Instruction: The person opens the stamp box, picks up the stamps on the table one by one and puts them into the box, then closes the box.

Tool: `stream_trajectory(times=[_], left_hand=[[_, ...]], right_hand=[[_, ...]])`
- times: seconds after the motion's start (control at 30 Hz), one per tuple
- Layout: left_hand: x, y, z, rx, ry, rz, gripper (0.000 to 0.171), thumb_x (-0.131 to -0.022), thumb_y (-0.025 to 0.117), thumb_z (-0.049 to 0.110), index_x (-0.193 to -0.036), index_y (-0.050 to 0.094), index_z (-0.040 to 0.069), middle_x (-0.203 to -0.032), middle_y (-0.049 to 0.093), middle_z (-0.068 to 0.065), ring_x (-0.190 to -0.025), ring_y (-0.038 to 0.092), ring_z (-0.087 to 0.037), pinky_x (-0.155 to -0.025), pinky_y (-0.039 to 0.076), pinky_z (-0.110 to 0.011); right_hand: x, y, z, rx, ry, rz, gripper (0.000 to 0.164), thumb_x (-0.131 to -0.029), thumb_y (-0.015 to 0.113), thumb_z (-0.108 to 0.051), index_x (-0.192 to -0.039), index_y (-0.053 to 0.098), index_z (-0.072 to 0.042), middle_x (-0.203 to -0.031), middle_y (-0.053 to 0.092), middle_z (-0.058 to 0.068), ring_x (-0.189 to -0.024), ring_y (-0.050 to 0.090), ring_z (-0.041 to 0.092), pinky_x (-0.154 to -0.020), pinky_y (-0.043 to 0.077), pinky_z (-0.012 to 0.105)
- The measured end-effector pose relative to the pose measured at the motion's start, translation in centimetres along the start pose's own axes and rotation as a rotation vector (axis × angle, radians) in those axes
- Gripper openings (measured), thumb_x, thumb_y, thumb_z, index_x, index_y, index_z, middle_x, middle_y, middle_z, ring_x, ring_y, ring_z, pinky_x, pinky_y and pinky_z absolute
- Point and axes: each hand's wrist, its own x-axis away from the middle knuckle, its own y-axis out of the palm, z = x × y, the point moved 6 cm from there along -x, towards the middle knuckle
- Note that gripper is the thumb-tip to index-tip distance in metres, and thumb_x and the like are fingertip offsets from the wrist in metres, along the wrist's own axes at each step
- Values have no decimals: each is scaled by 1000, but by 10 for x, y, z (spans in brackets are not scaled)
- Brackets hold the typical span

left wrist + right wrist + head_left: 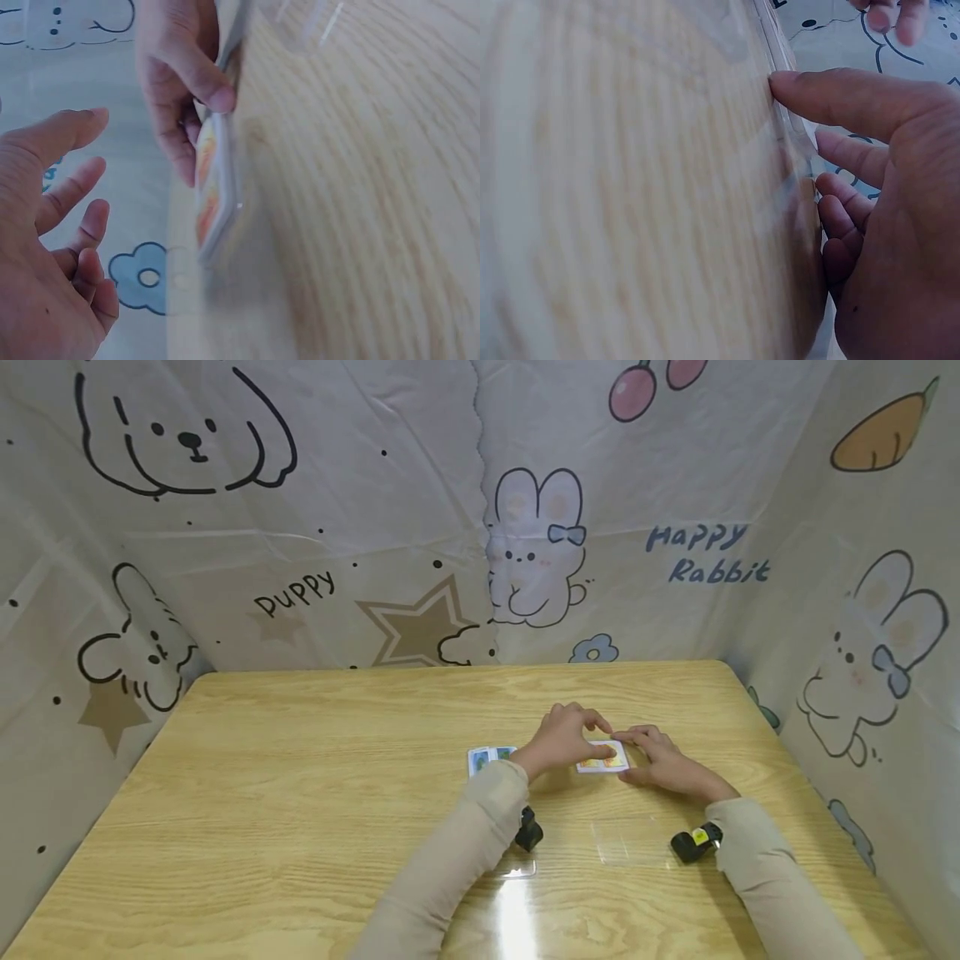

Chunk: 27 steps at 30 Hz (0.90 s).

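Note:
A low white-edged stack of cards (592,768) with orange and yellow pictures lies flat on the wooden table. My right hand (663,764) grips its right end, thumb on the near edge and fingers at the far edge. In the left wrist view the stack (205,217) appears edge-on under the right thumb. Over the stack hovers my left hand (562,739), thumb and fingers spread; the left wrist view shows this hand (52,240) apart from the cards. Another set of cards (480,762), with blue-green pictures, lies left of the left hand, partly hidden by its wrist.
A clear plastic case piece (630,843) lies nearer me, between the forearms. Another clear piece (521,870) is partly under the left forearm. Black wrist cameras hang under both wrists. A printed cloth (420,527) rises behind the table's far edge (337,672) and at both sides.

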Motion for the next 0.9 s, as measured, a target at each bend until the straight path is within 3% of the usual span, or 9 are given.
stream_trajectory(times=[0.2,0.4,0.63,0.8,0.9], left_hand=[[6,-10,-3,121,33,21,38,-85,73,39,-116,68,18,-116,61,-4,-107,49,-22,-82,40,-30],[17,-15,-10,246,53,27,36,-85,73,35,-116,67,17,-118,60,-9,-113,50,-26,-86,41,-29],[31,-31,-8,300,123,36,35,-87,71,33,-116,66,15,-119,62,-6,-113,54,-26,-95,42,-33],[44,-41,-5,314,144,50,32,-87,72,30,-114,67,14,-116,64,-2,-107,55,-21,-93,42,-34],[52,-45,-5,330,157,49,31,-87,72,28,-114,67,13,-116,63,-7,-102,53,-17,-92,42,-36]], right_hand=[[-1,0,-1,-17,7,-5,71,-88,69,-35,-146,39,-9,-147,23,27,-133,21,48,-100,21,73],[-1,1,-2,-10,1,-1,70,-87,69,-34,-145,40,-9,-146,24,28,-132,23,48,-100,22,73],[-1,1,-1,-7,-1,4,69,-87,69,-34,-145,40,-10,-145,25,27,-132,24,48,-99,23,73],[-2,1,0,10,-24,12,68,-87,70,-33,-144,41,-9,-145,26,28,-129,27,47,-98,25,72],[-3,1,1,28,-33,16,68,-87,69,-34,-144,41,-10,-145,26,28,-129,27,47,-98,26,71]])
